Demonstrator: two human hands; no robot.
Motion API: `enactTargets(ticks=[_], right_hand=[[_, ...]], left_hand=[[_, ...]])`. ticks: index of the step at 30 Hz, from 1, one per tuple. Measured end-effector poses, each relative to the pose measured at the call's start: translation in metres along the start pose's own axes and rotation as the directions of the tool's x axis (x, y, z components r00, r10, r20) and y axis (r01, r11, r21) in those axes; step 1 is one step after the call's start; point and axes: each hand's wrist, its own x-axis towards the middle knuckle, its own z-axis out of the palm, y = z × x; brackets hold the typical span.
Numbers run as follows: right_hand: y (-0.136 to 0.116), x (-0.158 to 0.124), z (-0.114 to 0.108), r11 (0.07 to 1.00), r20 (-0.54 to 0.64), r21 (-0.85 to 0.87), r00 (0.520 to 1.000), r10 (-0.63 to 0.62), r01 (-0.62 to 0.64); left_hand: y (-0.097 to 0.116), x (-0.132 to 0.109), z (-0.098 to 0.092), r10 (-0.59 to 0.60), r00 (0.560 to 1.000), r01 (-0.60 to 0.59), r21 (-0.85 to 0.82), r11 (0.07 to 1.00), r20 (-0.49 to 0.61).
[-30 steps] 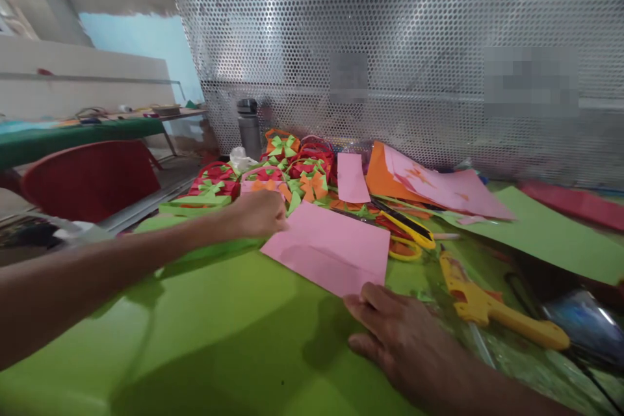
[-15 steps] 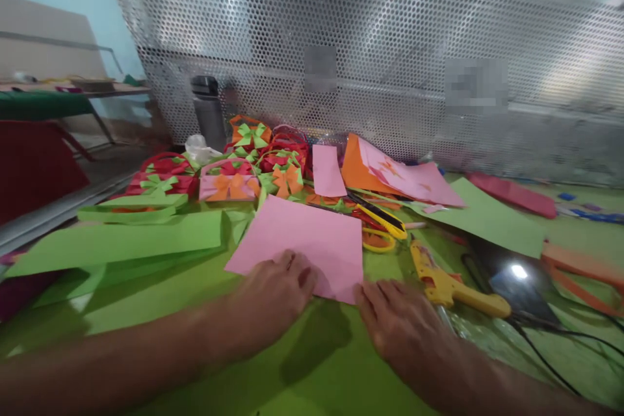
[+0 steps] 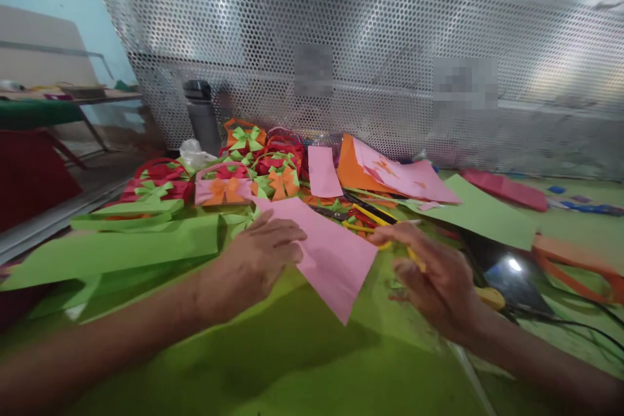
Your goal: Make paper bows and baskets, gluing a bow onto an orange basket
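Observation:
A pink sheet of paper point(image 3: 336, 250) lies turned at an angle over the green work surface point(image 3: 234, 364), one corner pointing toward me. My left hand point(image 3: 258, 253) is over the sheet's left part, fingers spread and touching or just above it. My right hand point(image 3: 429, 273) hovers right of the sheet, with thumb and fingers apart and nothing between them. It is near the yellow scissors handle point(image 3: 358, 227) and a yellow cutter point(image 3: 377, 213). The yellow glue gun point(image 3: 490, 298) is mostly hidden behind my right hand.
Small paper bags with bows point(image 3: 224, 190) stand at the back left beside a grey bottle point(image 3: 202, 118). Green sheets point(image 3: 121, 247) lie left. A dark phone-like object point(image 3: 511, 279), cables and an orange strip point(image 3: 575, 266) are at right. Perforated metal point(image 3: 370, 26) stands behind.
The pink sheet has turned, its near corner now pointing at me. My left hand moved up and left. My right hand left the sheet's corner, rose and opened. The view shifted slightly.

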Motion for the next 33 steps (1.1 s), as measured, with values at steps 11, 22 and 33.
enactTargets(ticks=[11, 22, 33], right_hand=[[0.026, 0.008, 0.006, 0.919, 0.028, 0.219, 0.943, 0.331, -0.329], [0.037, 0.018, 0.033, 0.593, 0.442, 0.513, 0.783, 0.437, -0.621], [0.027, 0.021, 0.052, 0.522, 0.499, 0.511, 0.73, 0.467, -0.683]], left_hand=[[-0.044, 0.003, -0.014, -0.211, 0.964, 0.227, -0.922, 0.314, 0.165], [-0.02, 0.012, 0.005, -0.129, 0.928, 0.367, -0.919, 0.146, 0.35], [-0.022, 0.014, -0.014, -0.266, 0.887, 0.459, -0.781, 0.424, 0.377]])
